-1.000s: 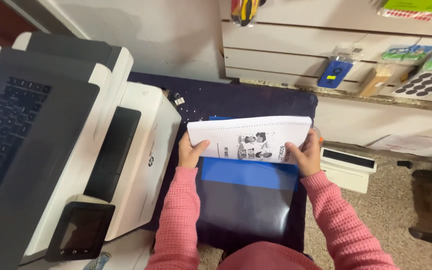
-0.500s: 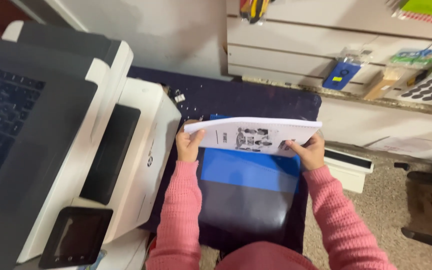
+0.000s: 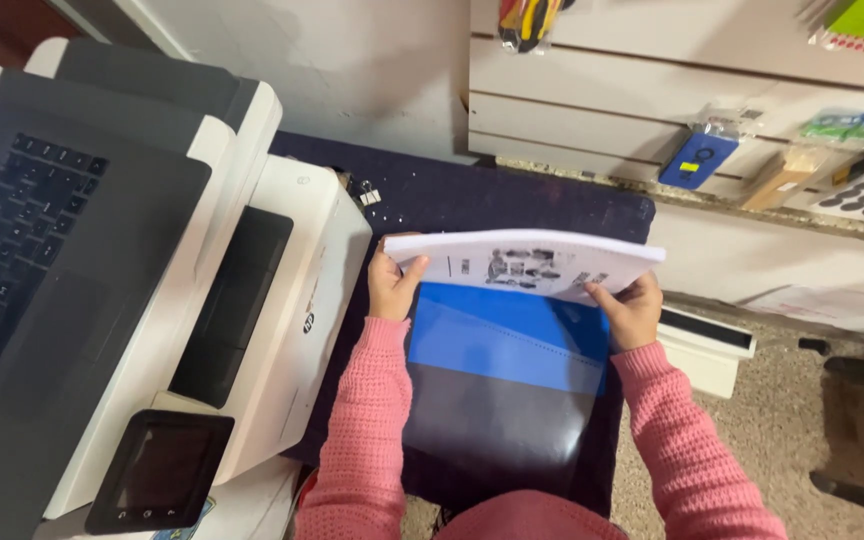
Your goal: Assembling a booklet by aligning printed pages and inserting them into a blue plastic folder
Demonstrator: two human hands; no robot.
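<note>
Dark table sits beside a big white printer. Left hand and right hand each grip one end of a thick stack of paper, held above a blue sheet.

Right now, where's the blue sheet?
In the head view the blue sheet lies mid-frame on the dark table, under the paper stack held by the left hand and right hand, right of the white printer.
</note>
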